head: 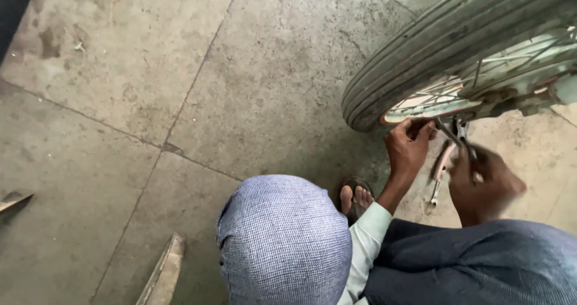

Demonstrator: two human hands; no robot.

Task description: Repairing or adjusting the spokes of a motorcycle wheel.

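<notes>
A bicycle wheel (421, 46) with a ribbed grey tyre and spokes hangs over the floor at the upper right. My left hand (409, 150), in a pale sleeve, reaches up with its fingers pinched on a small fitting just under the rim (433, 109). My right hand (485, 182) is blurred and closed around a thin metal tool (458, 131) that points up at the same spot. A long silver and pink spanner (440, 171) hangs or lies between the two hands; I cannot tell which.
My bent knee in blue checked cloth (282, 239) fills the lower middle, with a sandalled foot (356, 198) beside it. The floor is stained concrete slabs (150, 88). A flat strip (162, 272) lies at the lower left, and another piece (13, 201) lies at the left edge.
</notes>
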